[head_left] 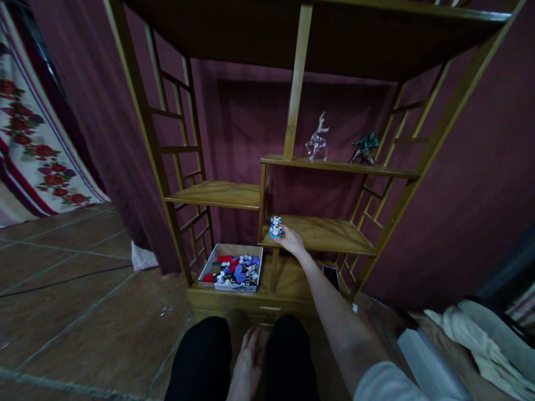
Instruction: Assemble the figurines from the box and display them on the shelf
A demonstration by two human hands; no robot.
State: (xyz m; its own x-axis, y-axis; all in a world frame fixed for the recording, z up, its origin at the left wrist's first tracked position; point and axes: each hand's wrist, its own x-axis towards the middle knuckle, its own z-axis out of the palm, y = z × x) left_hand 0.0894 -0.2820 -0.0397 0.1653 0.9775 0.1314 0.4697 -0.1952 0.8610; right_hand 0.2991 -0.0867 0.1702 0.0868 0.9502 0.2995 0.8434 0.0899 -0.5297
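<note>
From the head view, the right hand (291,240) reaches out at arm's length to the left end of the lower shelf (330,234). Its fingers (282,234) pinch the small blue figurine (276,227) from the side, which keeps it upright at the shelf's front corner. The left hand (246,365) lies idle between the knees, fingers loosely spread and holding nothing. A box (233,268) of similar toys sits open just below, within easy reach. A glass figurine (317,139) and a green figurine (365,147) stand well apart on the shelf above.
</note>
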